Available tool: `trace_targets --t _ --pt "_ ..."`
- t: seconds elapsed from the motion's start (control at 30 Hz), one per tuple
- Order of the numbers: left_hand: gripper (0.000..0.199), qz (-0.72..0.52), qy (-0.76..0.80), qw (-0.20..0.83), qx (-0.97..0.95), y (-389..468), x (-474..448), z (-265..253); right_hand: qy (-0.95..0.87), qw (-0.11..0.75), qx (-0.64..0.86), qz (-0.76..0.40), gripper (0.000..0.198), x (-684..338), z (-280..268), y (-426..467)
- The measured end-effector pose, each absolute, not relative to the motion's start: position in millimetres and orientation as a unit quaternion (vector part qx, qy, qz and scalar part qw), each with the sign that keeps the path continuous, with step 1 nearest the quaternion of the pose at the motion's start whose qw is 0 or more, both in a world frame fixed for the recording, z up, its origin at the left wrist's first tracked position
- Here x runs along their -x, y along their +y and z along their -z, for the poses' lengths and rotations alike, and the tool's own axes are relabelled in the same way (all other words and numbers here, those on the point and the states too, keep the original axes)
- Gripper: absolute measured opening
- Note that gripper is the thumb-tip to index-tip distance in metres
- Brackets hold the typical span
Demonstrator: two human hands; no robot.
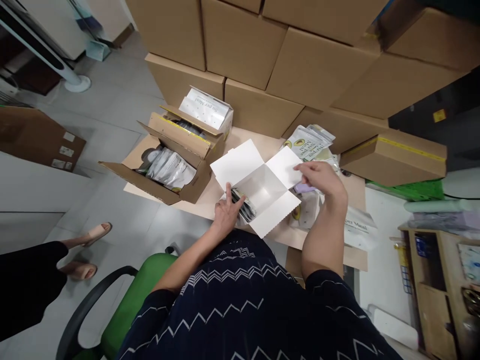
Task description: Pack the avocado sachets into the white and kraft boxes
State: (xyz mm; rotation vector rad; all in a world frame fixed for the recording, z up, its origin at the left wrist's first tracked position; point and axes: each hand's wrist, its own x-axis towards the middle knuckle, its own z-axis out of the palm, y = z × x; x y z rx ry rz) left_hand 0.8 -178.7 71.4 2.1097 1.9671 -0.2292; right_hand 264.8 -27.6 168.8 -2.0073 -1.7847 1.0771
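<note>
An open white carton [268, 185] stands on the table before me, its flaps spread outward. Dark-edged pouches [245, 209] stand upright against the carton's left inner side; the rest of its visible floor is bare. My left hand [225, 212] lies at that left side, thumb and index finger stretched apart over the edge near the pouches. On the right, my right hand [320, 176] pinches the outer edge of the carton's right-hand flap [287, 167]. Its lower fingers are curled. Behind and below this hand lie printed white pouches [305, 142] with avocado pictures.
A brown box [165, 192] full of silvery pouches stands at the left, beside another brown box and a closed white carton [206, 107]. Stacked brown cartons [240, 45] wall off the back. A green chair [148, 290] is at lower left; another person's feet [84, 270] stand beyond it.
</note>
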Motion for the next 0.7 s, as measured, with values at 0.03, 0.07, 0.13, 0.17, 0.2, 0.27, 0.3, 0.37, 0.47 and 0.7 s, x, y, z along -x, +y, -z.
trace_targets --t 0.03,0.07,0.13,0.17,0.2,0.27,0.3,0.37,0.47,0.7 --pt "0.069 0.078 0.674 0.124 -0.724 -179 -1 -72 -0.628 0.101 0.655 -0.407 0.031 -250 -169 -33" --pt "0.068 0.077 0.674 0.124 -0.724 -179 0 -72 -0.641 0.067 0.624 -0.442 0.029 -235 -167 -38" --pt "0.067 0.071 0.674 0.126 -0.725 -180 0 -71 -0.671 -0.013 0.555 -0.491 0.027 -208 -158 -47" --pt "0.066 0.069 0.673 0.127 -0.725 -180 1 -71 -0.69 -0.047 0.52 -0.501 0.026 -197 -151 -50" --pt "0.066 0.066 0.673 0.126 -0.726 -180 1 -71 -0.71 -0.076 0.485 -0.505 0.025 -188 -143 -53" --pt "0.065 0.065 0.673 0.125 -0.726 -180 1 -71 -0.743 -0.114 0.429 -0.5 0.025 -175 -128 -58" --pt "0.065 0.065 0.674 0.125 -0.725 -181 1 -71 -0.752 -0.126 0.411 -0.5 0.025 -171 -121 -61" --pt "0.064 0.063 0.675 0.128 -0.724 -181 1 -71 -0.754 -0.14 0.39 -0.51 0.027 -167 -112 -65" --pt "0.065 0.064 0.676 0.129 -0.722 -180 0 -72 -0.737 -0.149 0.388 -0.533 0.024 -167 -106 -70" --pt "0.063 0.075 0.678 0.135 -0.719 -179 -1 -79 -0.75 -0.156 0.376 -0.521 0.023 -167 -105 -71"
